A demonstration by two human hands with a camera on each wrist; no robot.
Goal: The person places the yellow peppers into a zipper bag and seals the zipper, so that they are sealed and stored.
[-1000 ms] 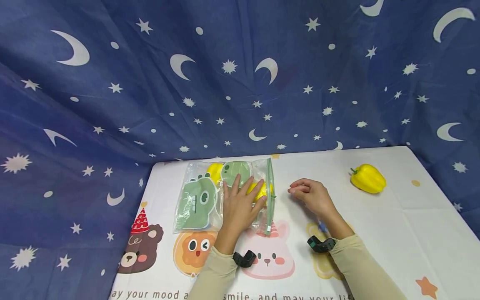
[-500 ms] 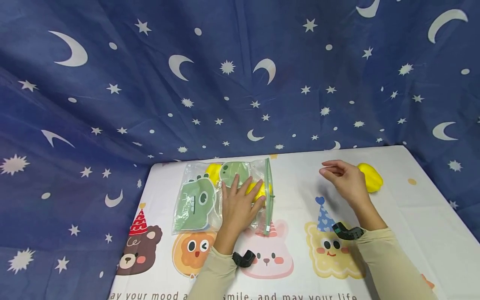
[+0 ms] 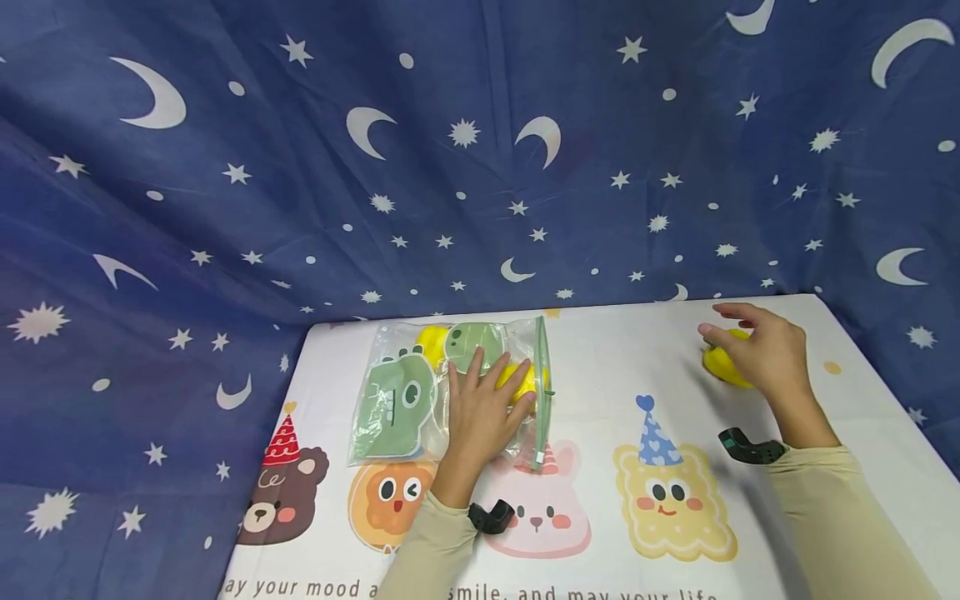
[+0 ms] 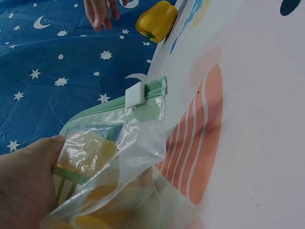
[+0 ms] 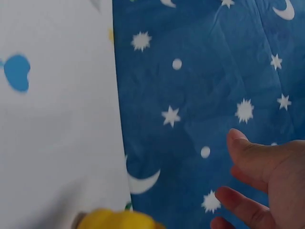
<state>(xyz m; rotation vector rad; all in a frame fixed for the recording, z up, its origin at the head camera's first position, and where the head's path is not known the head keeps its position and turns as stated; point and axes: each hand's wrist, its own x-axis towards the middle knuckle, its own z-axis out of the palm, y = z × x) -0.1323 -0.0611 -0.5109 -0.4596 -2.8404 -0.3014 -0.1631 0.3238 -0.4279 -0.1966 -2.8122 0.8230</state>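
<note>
My left hand (image 3: pixel 480 412) lies with spread, straight fingers on a clear zip bag (image 3: pixel 442 433) printed with green cartoon faces. Yellow bell peppers show through the plastic, one at the top and one under my fingertips. A green zip strip with a white slider (image 4: pixel 135 94) runs along the bag's right side; whether it is fully closed I cannot tell. Over a loose yellow bell pepper (image 3: pixel 722 367) at the right hovers my right hand (image 3: pixel 772 350), thumb and fingers apart with a gap between them. In the right wrist view, that pepper (image 5: pixel 116 220) is below and apart from the fingers.
A white tablecloth (image 3: pixel 600 350) with printed cartoon figures covers the table. Behind and to the left hangs a dark blue curtain (image 3: pixel 420 167) with moons and stars. The table's far edge meets the curtain just beyond the bag and the pepper.
My right hand has moved right, from beside the bag to above the loose pepper, and its fingers have spread. My left hand and the bag have stayed in place.
</note>
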